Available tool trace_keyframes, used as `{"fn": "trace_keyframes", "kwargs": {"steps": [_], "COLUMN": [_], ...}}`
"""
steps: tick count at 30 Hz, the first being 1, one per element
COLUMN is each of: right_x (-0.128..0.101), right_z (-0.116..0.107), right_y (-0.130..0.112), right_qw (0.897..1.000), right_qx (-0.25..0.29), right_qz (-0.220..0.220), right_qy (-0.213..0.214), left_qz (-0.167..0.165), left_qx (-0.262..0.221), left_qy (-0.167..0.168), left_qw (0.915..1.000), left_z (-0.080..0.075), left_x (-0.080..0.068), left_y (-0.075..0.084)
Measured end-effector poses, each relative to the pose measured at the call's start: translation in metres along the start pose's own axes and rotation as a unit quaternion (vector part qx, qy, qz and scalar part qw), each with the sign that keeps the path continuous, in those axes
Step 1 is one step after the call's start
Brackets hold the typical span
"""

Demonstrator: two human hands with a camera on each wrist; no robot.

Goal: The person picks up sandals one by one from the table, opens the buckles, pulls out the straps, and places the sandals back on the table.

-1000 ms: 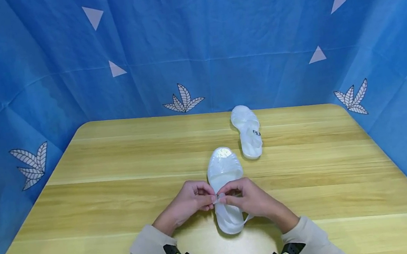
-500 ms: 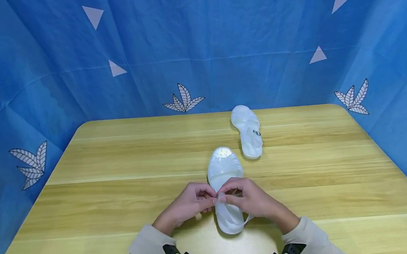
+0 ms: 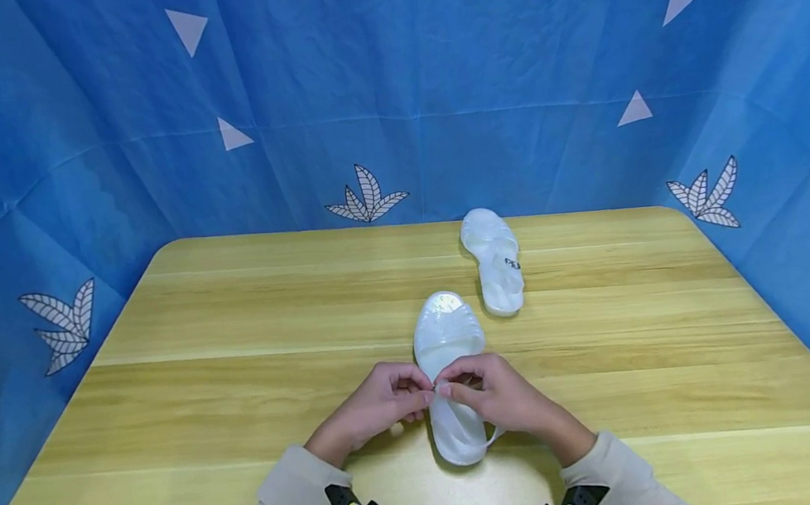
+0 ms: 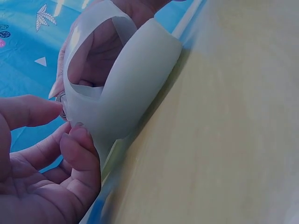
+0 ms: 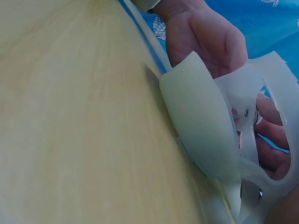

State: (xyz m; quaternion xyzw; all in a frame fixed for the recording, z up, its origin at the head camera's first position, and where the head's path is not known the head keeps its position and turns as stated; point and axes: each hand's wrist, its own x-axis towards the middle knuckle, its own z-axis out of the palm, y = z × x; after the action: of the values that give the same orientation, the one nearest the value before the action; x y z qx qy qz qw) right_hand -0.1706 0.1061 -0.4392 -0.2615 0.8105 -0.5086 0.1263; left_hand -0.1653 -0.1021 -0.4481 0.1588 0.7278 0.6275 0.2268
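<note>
Currently both hands, left hand (image 3: 374, 410) and right hand (image 3: 495, 396), pinch the near sandal's (image 3: 448, 339) strap buckle (image 3: 436, 389) between fingertips; fastening step, likely needs fine threading next.

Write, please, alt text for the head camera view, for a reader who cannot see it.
Two hands, the left hand and the right hand, pinch the strap of a translucent white sandal lying on a wooden table. A second matching sandal lies farther away, near the table's far edge, before a blue patterned backdrop.
</note>
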Motion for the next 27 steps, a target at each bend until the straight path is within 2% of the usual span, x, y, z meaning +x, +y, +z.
{"fn": "trace_keyframes", "kwargs": {"steps": [12, 17, 27], "right_x": [0.0001, 0.0001, 0.0007], "right_z": [0.0034, 0.0034, 0.0023], "right_y": [0.0006, -0.0011, -0.0002], "right_qw": [1.0, 1.0, 1.0], "right_qx": [-0.016, -0.011, -0.005], "right_qz": [-0.004, -0.001, 0.0], "right_qy": [0.019, 0.02, 0.008], "left_qz": [0.006, 0.017, 0.012], "left_qx": [-0.012, -0.017, -0.014], "left_qy": [0.006, 0.004, 0.017], "left_qw": [0.9999, 0.9997, 0.9997], "left_z": [-0.0001, -0.0012, -0.0038], "left_x": [0.0001, -0.0004, -0.0011], "left_y": [-0.0009, -0.0012, 0.0009]}}
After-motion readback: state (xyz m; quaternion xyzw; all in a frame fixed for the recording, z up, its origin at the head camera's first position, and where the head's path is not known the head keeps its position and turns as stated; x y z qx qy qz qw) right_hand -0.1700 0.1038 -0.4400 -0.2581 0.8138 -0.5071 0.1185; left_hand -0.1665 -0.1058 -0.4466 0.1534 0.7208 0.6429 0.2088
